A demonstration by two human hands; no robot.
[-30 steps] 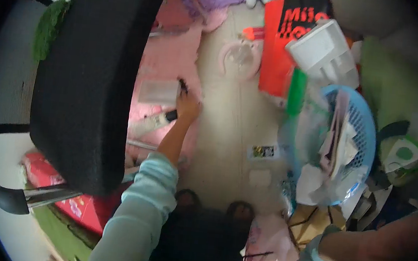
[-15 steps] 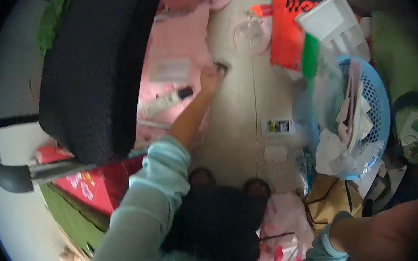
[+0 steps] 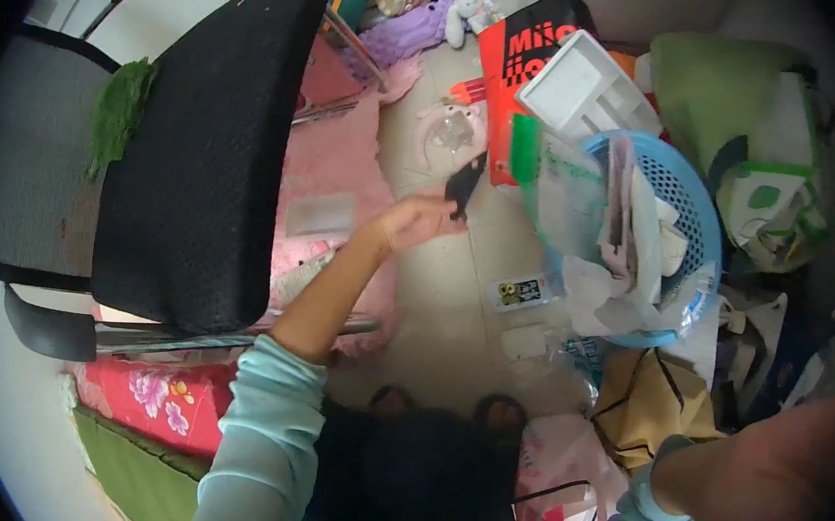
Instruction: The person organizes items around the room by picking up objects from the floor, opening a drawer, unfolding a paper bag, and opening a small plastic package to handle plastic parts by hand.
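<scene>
My left hand reaches out over the tiled floor, its fingers closed on a small black object whose kind I cannot make out. Just beyond that object lies a pink headband-like ring with clear plastic inside it. To the hand's left a pink fluffy mat bears a clear plastic piece; a pale bottle is partly covered by my forearm. At the lower right my right hand looms close to the camera, blurred, and its fingers cannot be made out.
A black-backed chair stands at left. On the right, a blue perforated basket holds papers and a green-edged plastic bag. Behind it are a red-and-black bag and a white tray. A brown paper bag sits nearer me.
The view has shifted, showing more of the far floor and toys. My left hand now holds the black object higher above the floor, nearer the pink ring. My right hand stays at lower right.
</scene>
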